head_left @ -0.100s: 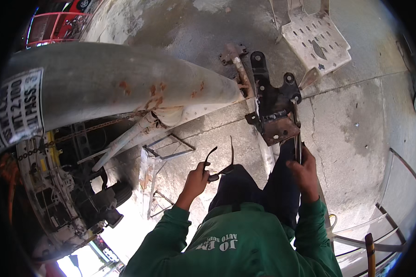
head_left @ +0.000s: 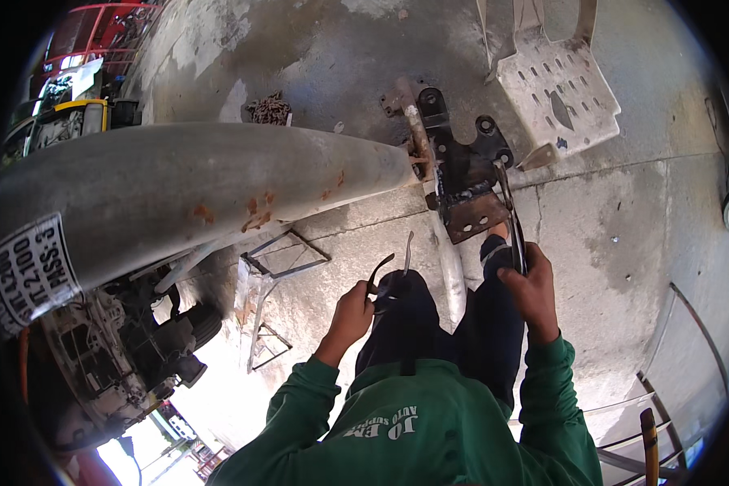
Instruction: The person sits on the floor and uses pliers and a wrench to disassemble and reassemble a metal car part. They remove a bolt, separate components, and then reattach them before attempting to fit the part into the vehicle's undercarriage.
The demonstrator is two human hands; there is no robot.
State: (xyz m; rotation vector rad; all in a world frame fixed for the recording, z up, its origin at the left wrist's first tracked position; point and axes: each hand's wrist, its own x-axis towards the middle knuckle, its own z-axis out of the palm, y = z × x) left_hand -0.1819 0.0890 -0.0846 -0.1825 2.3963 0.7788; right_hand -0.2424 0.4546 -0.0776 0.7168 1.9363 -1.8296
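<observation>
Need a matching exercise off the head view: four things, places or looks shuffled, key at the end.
1. dark glasses
2. long metal tool
3. slotted metal plate
4. big tapered pipe

A. grey with rust-coloured patches
B. in the right hand
C. pale, at the picture's upper right
D. in the left hand

Pairs: 1-D, 2-B, 3-C, 4-A

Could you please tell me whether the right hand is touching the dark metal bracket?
Apart. The head view shows the right hand around a long metal tool, with a visible gap between fingers and dark metal bracket.
</observation>
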